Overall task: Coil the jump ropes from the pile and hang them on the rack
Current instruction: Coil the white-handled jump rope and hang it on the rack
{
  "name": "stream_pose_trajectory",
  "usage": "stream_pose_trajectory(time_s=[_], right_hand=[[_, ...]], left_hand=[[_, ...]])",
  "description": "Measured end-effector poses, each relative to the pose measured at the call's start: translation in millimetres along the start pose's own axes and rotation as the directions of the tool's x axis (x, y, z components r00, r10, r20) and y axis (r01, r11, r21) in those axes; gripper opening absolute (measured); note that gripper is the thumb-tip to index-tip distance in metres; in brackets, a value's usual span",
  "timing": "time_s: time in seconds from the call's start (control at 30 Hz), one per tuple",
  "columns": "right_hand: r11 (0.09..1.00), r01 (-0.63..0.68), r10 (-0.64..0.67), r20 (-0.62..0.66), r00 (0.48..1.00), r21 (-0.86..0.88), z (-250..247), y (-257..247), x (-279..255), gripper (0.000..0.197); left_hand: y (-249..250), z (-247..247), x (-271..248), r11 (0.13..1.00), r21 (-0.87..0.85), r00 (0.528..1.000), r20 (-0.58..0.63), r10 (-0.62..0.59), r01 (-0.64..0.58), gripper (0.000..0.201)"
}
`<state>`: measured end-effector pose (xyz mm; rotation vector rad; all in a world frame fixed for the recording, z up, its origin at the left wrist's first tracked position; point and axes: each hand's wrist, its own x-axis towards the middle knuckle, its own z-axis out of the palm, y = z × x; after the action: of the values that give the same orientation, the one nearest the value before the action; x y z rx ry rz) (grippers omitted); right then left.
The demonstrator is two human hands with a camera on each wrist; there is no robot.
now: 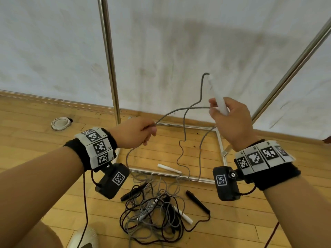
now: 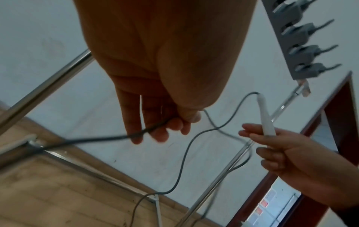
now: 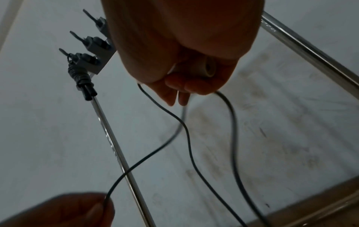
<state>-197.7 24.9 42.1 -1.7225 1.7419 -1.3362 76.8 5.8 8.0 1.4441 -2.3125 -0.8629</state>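
Right hand (image 1: 231, 120) grips a white handle (image 1: 219, 99); left hand (image 1: 134, 133) pinches its grey rope (image 1: 182, 151).
The rope trails into the floor pile (image 1: 157, 210); pulling may snag the tangle.

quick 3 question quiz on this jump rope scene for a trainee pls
1. True or false: the right hand grips a black handle.
2. What does the left hand pinch? A) grey cord B) a white handle C) the rack pole
3. Fill in: the pile of uncoiled ropes lies on the wooden ____.

Key
1. False: it grips the white handle.
2. A
3. floor
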Motion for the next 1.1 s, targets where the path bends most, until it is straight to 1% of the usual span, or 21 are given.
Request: stream_pose_trajectory(time_s=[0.03, 0.1, 0.17, 0.23, 0.27, 0.33, 0.4, 0.47, 0.57, 0.6, 0.67, 0.77, 0.8, 0.87, 0.93, 1.0, 1.1], right_hand=[[1.0, -0.001, 0.001, 0.036, 0.999, -0.015, 3, 1, -3, 0.02], [1.0, -0.002, 0.003, 0.156, 0.988, -0.004, 12, 0, -11, 0.026], [0.999, 0.039, -0.033, 0.295, 0.955, -0.015, 23, -4, -22, 0.022], [0.99, 0.128, -0.098, 0.361, 0.927, -0.058, 32, -8, -30, 0.008], [0.985, 0.164, -0.13, 0.366, 0.922, -0.062, 34, -10, -31, 0.007], [0.982, 0.18, -0.149, 0.347, 0.926, -0.059, 35, -12, -29, 0.02], [0.982, 0.18, -0.153, 0.314, 0.937, -0.059, 33, -15, -26, 0.024], [0.983, 0.178, -0.161, 0.256, 0.953, -0.045, 31, -17, -23, 0.022], [0.989, 0.145, -0.144, 0.096, 0.985, 0.005, 23, -19, -14, 0.022], [0.99, 0.136, -0.137, 0.044, 0.99, 0.021, 20, -19, -10, 0.021], [0.992, 0.118, -0.117, -0.021, 0.993, 0.044, 12, -17, -2, 0.019], [0.997, 0.071, -0.069, -0.062, 0.996, 0.021, 7, -7, 3, 0.01], [0.999, 0.046, -0.045, -0.047, 0.998, 0.024, 7, -4, 3, 0.006], [0.999, 0.012, -0.013, 0.03, 0.999, 0.038, 9, 1, 0, 0.017], [0.999, -0.001, -0.006, 0.134, 0.991, 0.047, 15, 3, -6, 0.021], [0.999, 0.016, -0.026, 0.225, 0.974, 0.044, 23, 3, -15, 0.014], [0.997, 0.066, -0.073, 0.35, 0.934, 0.033, 34, 0, -26, 0.008]], left_hand=[[3, 0, 0, 1.0, 0.002, 1.0, -0.013, 0.01, -0.01, 0.026], [11, 1, 1, 0.998, 0.03, 0.997, -0.055, 0.052, -0.051, 0.027], [21, 1, 2, 0.993, 0.035, 0.989, -0.086, 0.12, -0.117, 0.027], [30, 1, 0, 0.984, -0.01, 0.978, -0.111, 0.175, -0.178, 0.026], [33, 1, 0, 0.98, -0.044, 0.974, -0.129, 0.189, -0.196, 0.025], [36, 0, -1, 0.974, -0.091, 0.968, -0.162, 0.191, -0.207, 0.024], [33, 0, 0, 0.976, -0.091, 0.971, -0.156, 0.181, -0.197, 0.021], [25, 1, 0, 0.984, -0.063, 0.984, -0.073, 0.164, -0.168, 0.017], [9, 5, -1, 0.996, 0.027, 0.99, 0.117, 0.08, -0.083, 0.018], [5, 6, -2, 0.997, 0.049, 0.987, 0.155, 0.053, -0.061, 0.02], [0, 6, -3, 0.999, 0.031, 0.985, 0.169, 0.028, -0.033, 0.02], [-1, 4, -1, 1.0, -0.017, 0.992, 0.121, 0.02, -0.019, 0.021], [-1, 3, -1, 1.0, -0.015, 0.995, 0.099, 0.016, -0.014, 0.023], [2, 3, -1, 1.0, -0.018, 0.999, 0.052, 0.016, -0.015, 0.026], [8, 3, -1, 0.999, -0.027, 0.999, -0.002, 0.041, -0.041, 0.027], [17, 3, -1, 0.995, -0.021, 0.994, -0.062, 0.095, -0.096, 0.027], [30, 2, -1, 0.985, -0.034, 0.981, -0.107, 0.163, -0.168, 0.024]])
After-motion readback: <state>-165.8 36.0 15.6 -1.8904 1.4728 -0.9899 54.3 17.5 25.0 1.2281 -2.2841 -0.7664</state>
